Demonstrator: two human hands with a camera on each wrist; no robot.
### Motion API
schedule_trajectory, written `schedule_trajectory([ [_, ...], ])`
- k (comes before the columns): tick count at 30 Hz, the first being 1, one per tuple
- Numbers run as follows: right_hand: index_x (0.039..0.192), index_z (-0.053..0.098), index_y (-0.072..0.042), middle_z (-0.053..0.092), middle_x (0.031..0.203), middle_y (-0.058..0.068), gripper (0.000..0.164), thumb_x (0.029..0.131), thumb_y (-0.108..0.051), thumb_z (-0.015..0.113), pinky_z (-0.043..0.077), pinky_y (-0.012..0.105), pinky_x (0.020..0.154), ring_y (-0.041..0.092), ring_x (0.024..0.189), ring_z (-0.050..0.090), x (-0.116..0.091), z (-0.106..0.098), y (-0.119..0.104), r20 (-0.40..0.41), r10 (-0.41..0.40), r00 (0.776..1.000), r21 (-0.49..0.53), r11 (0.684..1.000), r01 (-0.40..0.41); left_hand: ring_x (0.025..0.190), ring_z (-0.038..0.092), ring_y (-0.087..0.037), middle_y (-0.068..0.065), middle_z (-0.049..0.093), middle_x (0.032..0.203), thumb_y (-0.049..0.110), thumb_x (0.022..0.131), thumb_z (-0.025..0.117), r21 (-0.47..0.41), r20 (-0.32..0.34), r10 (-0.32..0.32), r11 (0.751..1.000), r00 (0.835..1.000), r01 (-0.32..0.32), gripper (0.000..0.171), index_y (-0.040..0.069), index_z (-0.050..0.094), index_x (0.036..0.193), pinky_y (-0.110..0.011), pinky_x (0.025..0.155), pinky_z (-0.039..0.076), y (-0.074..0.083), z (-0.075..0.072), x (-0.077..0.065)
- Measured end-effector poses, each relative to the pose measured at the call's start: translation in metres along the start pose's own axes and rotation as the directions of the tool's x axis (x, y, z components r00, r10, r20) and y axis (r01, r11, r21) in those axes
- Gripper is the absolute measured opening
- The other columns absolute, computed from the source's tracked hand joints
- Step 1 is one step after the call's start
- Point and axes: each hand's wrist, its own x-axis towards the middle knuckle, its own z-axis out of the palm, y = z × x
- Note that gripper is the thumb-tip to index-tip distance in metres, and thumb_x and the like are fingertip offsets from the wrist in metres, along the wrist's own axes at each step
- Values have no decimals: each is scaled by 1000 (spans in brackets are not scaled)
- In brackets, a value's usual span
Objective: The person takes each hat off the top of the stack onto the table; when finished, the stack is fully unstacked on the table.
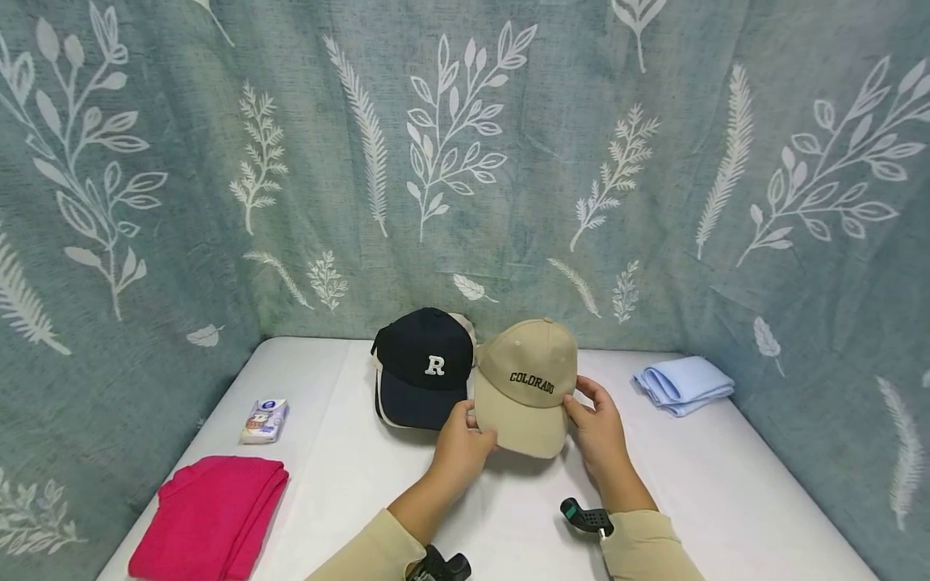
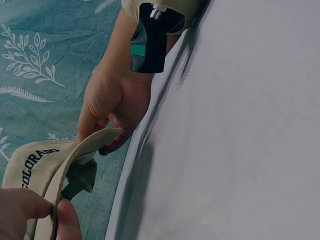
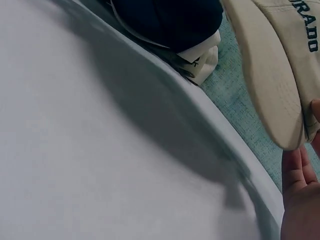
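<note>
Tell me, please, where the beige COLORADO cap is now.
In the head view, the beige cap is right of centre, held by left fingers and right fingers, the navy cap at its left.

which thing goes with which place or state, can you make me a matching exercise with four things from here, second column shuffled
Things:
1. navy cap
2. pink folded cloth
3. beige cap
4. light blue folded cloth

Places or states:
A. held by the left hand and the right hand
B. toward the far right of the white table
C. bears a white letter R
D. at the near left, closer to the person than the small packet

Pairs: 1-C, 2-D, 3-A, 4-B
</note>
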Motion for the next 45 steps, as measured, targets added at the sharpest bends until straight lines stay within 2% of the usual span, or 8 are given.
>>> schedule_trajectory([
  [6,149,50,-7,49,154,9,49,103,-16,67,54,14,84,7,103,63,4,-2,1,-15,9,1000,-15,1000,-9,75,67,-14,-10,64,100,-2,82,69,9,5,-30,1000,1000,30,63,0,52,143,-26,68,55,1,3,4],
  [11,150,50,-7,48,157,11,51,104,-19,66,52,11,84,19,122,57,8,-2,0,-32,9,999,-43,999,-10,80,68,-17,-10,64,101,-1,82,68,52,-5,-38,998,999,38,65,-4,51,145,-27,70,53,0,8,11],
  [17,152,47,-6,43,161,13,54,103,-17,67,48,11,86,28,146,39,11,-2,2,-7,37,999,-56,998,-38,108,60,-28,-13,59,117,2,82,69,170,-91,-33,984,995,48,58,-4,59,140,-41,96,52,-9,19,15],
  [21,154,44,-8,36,167,9,58,102,-20,69,48,15,90,29,144,44,10,-3,5,31,76,997,-100,992,-73,119,60,-33,-18,58,127,3,87,69,157,-69,-62,985,996,72,58,-4,56,144,-48,106,50,-15,25,16],
  [31,159,38,-14,37,167,11,67,100,-20,70,53,38,104,33,142,49,11,-3,11,85,101,991,-251,965,-77,101,64,-21,-17,56,124,3,91,72,108,30,-92,990,995,88,54,-2,57,142,-26,82,59,-24,22,17],
  [35,160,37,-15,34,168,10,67,101,-20,69,51,46,109,34,144,49,12,-3,12,86,98,991,-292,954,-69,117,64,-29,-22,56,135,4,92,73,123,27,-91,988,995,87,61,-4,52,148,-38,100,57,-24,22,16],
  [39,160,37,-15,38,166,13,68,101,-22,69,52,45,108,35,142,51,11,-1,13,75,92,993,-306,950,-65,143,48,-37,-25,52,150,4,91,73,130,26,-97,987,995,93,71,-6,43,154,-52,121,38,-23,19,16],
  [45,162,34,-16,46,159,17,72,101,-26,70,54,46,104,35,136,55,10,3,12,63,102,993,-355,932,-73,141,52,-33,-23,56,149,2,93,70,156,12,-94,984,996,91,65,-7,45,152,-50,119,42,-23,19,13],
])
